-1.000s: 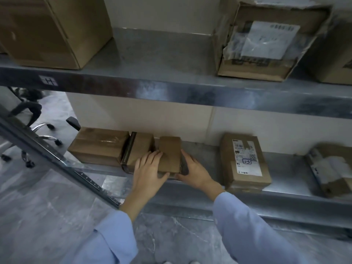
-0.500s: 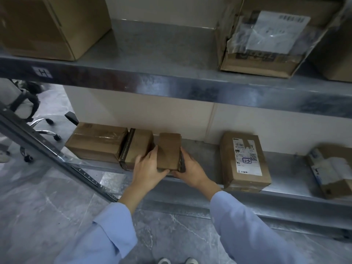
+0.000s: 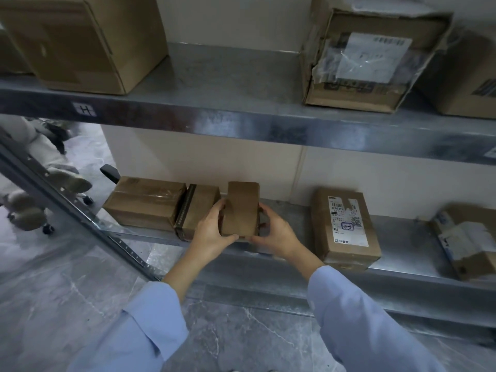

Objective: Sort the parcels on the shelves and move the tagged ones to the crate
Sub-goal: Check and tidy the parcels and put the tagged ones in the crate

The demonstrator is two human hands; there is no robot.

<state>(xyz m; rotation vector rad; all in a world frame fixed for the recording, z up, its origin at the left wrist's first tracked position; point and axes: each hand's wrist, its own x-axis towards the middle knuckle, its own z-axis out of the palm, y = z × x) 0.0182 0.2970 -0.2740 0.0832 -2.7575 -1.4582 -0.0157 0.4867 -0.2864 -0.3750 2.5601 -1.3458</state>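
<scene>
A small plain brown parcel is held at the front of the lower shelf, tipped up on end. My left hand grips its left side and my right hand grips its right side, both thumbs under its near edge. No label shows on the face towards me. Right of it lies a flat parcel with a white shipping label. Left of it sit a dark-edged parcel and a taped brown parcel. No crate is in view.
The upper shelf carries a large plain box at left, a torn labelled box at right and another box at the far right. A worn taped parcel lies far right below. A slanted metal upright and chair legs stand at left.
Both hands have tipped the small parcel from lying flat on the shelf to standing up on end and drawn it slightly towards the shelf's front edge.
</scene>
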